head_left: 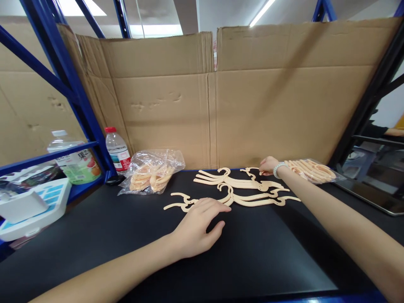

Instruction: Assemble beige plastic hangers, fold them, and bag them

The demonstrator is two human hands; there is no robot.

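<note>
Head view, as I watch from the remote station: both bare arms stretch across a black tabletop (252,252) backed by flattened cardboard panels (240,109). My left hand (197,229) lies palm down with fingers loosely spread and slightly curled, fingertips touching the near end of a single cream plastic hanger (178,205) that lies flat on the table; it clamps nothing. My right hand (268,165), a pale bead bracelet (277,169) on its wrist, reaches to the far edge of a loose spread of hangers (246,189) lying flat mid-table; its fingers are drawn together at the hook of one hanger, though I cannot tell whether they actually pinch it. Just beyond that hand sits a clear bag of hangers (311,170). A second clear bag (153,172) with more hangers lies left of centre, near a red-capped water bottle (117,150). Blue shelf framing (75,97) rises at left, holding a green-labelled drink bottle (77,162).
</note>
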